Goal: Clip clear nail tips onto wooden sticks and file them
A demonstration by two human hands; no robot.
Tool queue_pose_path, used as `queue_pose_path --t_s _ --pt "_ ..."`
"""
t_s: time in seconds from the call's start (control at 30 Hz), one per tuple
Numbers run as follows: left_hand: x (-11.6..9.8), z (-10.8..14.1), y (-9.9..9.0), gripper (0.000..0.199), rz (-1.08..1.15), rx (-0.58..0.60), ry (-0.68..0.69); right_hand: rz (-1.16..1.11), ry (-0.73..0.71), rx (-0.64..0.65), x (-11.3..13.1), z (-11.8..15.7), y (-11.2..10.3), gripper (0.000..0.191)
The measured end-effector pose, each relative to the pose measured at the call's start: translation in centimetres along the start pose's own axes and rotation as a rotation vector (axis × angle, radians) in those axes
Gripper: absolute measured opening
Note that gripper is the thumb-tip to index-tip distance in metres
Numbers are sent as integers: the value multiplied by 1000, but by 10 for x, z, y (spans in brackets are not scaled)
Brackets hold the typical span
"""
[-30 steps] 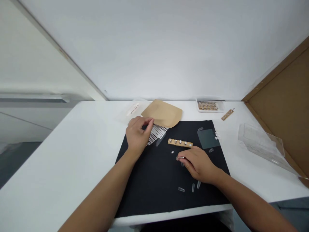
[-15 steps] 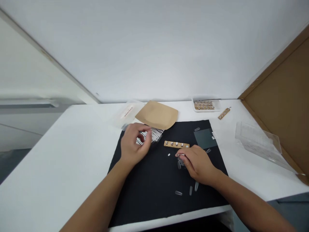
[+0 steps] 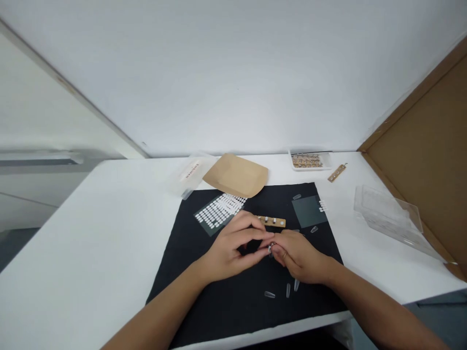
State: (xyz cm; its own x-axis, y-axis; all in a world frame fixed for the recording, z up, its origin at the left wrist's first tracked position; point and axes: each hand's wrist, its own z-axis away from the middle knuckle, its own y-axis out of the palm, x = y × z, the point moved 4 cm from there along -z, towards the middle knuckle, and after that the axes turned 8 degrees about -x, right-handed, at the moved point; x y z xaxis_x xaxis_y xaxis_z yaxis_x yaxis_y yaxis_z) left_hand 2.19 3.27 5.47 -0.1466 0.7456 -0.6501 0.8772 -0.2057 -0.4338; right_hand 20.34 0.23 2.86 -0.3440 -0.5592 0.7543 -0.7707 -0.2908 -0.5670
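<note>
Over the black cloth (image 3: pixel 219 311), my right hand (image 3: pixel 301 255) is closed, pinching a small silver nail-tip stand (image 3: pixel 271 248). My left hand (image 3: pixel 233 248) meets it there, thumb and fingertips brought together at the silver piece; anything between them is too small to make out. Just behind the hands lies a tan strip (image 3: pixel 279 222) with small metal pegs, its left end covered by my left fingers. A sheet of white oval stickers (image 3: pixel 215 212) is beyond my left hand. Clear false nails (image 3: pixel 270 294) lie loose in front of my right hand.
At the back are a brown paper pouch (image 3: pixel 237 176), a plastic bag (image 3: pixel 191 172) and a white tray (image 3: pixel 310 168) of peg strips. Another strip (image 3: pixel 337 172) lies beside it. A dark sheet (image 3: pixel 309 212) with stickers and a clear plastic box (image 3: pixel 390 214) are at right.
My left hand has moved right and nearer, from over the sticker sheet to my right hand. The sheet is now uncovered, while the peg strip is partly hidden.
</note>
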Motion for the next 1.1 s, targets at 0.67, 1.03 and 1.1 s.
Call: queue_pose_path --t_s 0.67,1.03,1.1 --pt "5 4 0 13 175 63 -112 -46 28 -37 5 -2 -11 25" --pt "-3 0 1 8 145 80 -51 -214 -3 -80 5 -4 -24 15" --pt "-4 0 2 6 146 88 -40 -221 -1 -49 3 -4 -24 13"
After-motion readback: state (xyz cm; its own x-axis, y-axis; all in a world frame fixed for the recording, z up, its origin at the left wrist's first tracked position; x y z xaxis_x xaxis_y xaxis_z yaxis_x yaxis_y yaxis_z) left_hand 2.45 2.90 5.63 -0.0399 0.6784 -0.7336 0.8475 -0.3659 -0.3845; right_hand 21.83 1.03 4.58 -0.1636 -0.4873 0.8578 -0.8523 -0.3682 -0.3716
